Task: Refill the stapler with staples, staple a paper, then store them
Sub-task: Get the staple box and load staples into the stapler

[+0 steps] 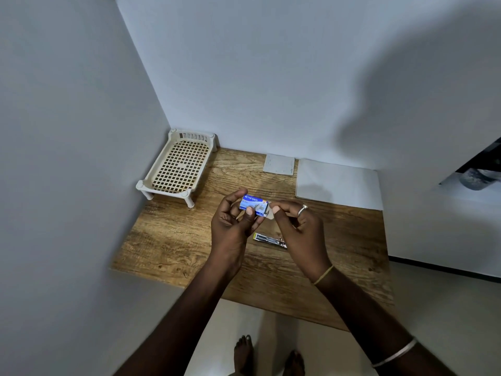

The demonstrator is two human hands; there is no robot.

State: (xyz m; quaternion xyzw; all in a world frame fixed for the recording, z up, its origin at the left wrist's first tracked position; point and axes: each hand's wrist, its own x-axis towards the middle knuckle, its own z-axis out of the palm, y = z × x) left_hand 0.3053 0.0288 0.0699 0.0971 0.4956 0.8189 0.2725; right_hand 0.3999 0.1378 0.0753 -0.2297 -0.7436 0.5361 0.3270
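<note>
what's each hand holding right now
Left hand: closed on the blue staple box.
Right hand: fingertips pinching the box's open end flap.

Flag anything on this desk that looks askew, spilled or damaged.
Nothing stands out. The stapler lies on the wooden desk, the paper lies flat, the basket stands upright, and the staple box is held in both hands.

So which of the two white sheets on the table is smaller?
The square sheet by the back wall, nearer the basket; the large sheet lies to its right.
</note>
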